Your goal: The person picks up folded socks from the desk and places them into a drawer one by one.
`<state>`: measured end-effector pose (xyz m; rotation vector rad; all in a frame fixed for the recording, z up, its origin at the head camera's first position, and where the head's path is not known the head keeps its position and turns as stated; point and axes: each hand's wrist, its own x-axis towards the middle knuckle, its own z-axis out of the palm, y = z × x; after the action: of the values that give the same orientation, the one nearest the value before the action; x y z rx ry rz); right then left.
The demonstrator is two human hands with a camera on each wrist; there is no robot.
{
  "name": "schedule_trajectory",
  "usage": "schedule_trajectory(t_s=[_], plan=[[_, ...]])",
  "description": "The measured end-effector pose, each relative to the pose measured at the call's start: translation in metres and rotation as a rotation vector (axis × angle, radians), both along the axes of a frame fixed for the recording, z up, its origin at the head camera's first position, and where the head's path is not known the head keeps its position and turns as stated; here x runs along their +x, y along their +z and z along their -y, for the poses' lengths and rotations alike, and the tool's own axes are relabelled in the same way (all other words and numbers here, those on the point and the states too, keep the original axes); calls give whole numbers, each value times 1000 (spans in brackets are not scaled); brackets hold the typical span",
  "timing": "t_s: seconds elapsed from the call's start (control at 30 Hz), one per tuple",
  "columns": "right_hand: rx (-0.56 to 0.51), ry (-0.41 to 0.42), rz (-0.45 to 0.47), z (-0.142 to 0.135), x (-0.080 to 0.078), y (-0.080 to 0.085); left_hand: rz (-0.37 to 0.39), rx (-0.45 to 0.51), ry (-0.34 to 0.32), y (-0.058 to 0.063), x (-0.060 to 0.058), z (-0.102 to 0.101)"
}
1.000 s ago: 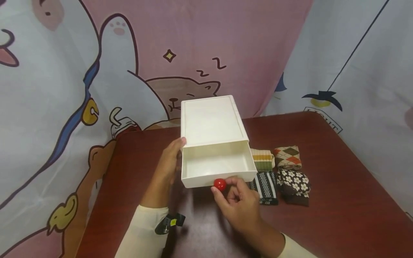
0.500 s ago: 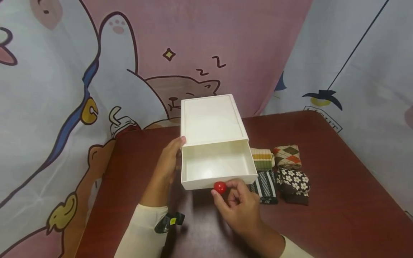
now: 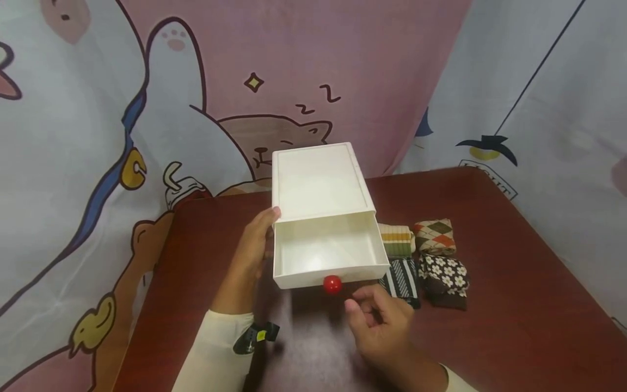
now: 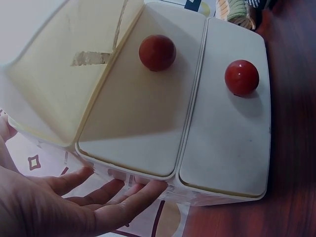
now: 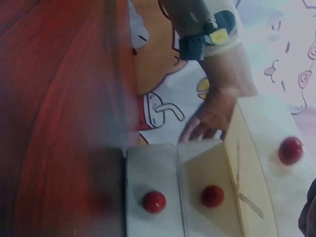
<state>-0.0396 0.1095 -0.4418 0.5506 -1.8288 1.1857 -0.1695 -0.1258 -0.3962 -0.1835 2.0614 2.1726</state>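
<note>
A white drawer unit (image 3: 320,182) stands on the table with its top drawer (image 3: 294,280) pulled out and nothing inside. The drawer's round red knob (image 3: 332,285) sits at the front. My left hand (image 3: 252,239) steadies the unit's left side, thumb at the top front edge; in the left wrist view, its straight fingers (image 4: 140,200) lie along the side. Just right of the knob and apart from it, my right hand (image 3: 384,321) hangs with loosely curled fingers, holding nothing. Two closed lower drawers, a middle one (image 4: 133,113) and a bottom one (image 4: 222,128), have red knobs too.
Several folded socks lie right of the unit: a yellow-and-green striped pair (image 3: 397,239), an argyle pair (image 3: 436,237), a black-and-white pair (image 3: 404,283) and a flowered pair (image 3: 447,275). A printed cloth (image 3: 382,71) hangs behind the dark red table (image 3: 519,305).
My right hand has let go of the red knob and moved a little right and down. The drawer slid out slightly between the earlier frames. My left hand keeps its place on the unit.
</note>
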Motion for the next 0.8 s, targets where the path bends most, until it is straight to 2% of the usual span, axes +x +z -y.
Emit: schedule_trajectory(t_s=[0.2,0.33,0.43,0.53,0.7,0.8], plan=[[-120,-76,-106,-25,1,11,9,-29,2,-1,0,1],[-227,-165,-49,-48,-5,13,21,-52,-2,0,-1,2],[-257,-268,41,-68,-13,8,29,-62,-10,1,-1,3],[-222,-402,151,-91,-23,1,35,-63,-8,1,-1,2],[-58,-616,406,-125,-37,-8,22,-43,1,0,-1,1],[52,-667,621,-143,-40,-11,13,-34,-1,0,0,1]])
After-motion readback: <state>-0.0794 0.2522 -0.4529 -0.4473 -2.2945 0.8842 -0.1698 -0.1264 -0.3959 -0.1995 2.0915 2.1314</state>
